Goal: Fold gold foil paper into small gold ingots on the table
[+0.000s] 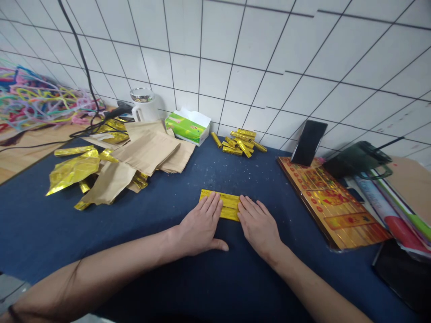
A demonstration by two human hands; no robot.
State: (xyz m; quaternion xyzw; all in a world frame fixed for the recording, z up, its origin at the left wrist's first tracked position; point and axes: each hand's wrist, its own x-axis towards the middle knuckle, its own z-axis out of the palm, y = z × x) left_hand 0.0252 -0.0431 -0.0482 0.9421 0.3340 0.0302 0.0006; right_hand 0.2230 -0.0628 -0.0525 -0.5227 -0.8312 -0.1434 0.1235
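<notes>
A folded strip of gold foil paper [226, 200] lies flat on the dark blue tabletop [151, 233] in front of me. My left hand [201, 226] lies palm down with its fingers stretched over the strip's left half. My right hand [258, 226] lies flat beside it, fingers extended onto the strip's right end. Both hands press on the paper and grip nothing. Only the strip's middle and far edge show between the fingers.
A heap of gold foil and brown paper sheets [114, 168] lies far left. Several folded gold pieces [239, 142] sit by the tiled wall, next to a green tissue box [187, 127] and a white mug [144, 107]. A propped phone [308, 142], a printed red-gold stack [333, 206] and books fill the right.
</notes>
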